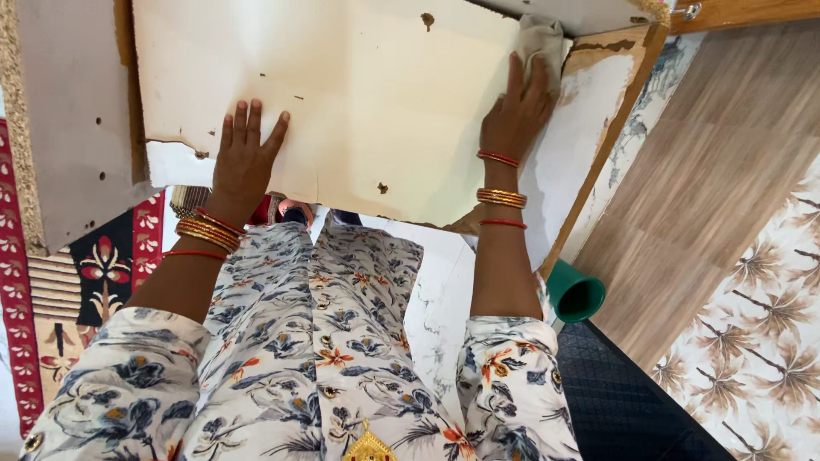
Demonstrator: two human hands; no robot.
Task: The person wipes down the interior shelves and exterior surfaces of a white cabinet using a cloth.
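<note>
Floral grey-white sleeves (128,384); red and gold bangles (501,198) both wrists.

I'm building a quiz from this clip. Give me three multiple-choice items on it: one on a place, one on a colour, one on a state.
1. Where is the cloth?
A. under the right hand, at the board's far corner
B. on the patterned rug
C. inside the cup

2. What colour is the cup by the right arm?
A. red
B. green
C. white

3. How does the left hand lie on the cream board?
A. in a fist
B. flat, fingers spread
C. gripping the edge

Answers: 1 A, its fingers press the cloth on the board; 2 B, the cup is plainly green; 3 B, the palm is down and the fingers are splayed.
</note>
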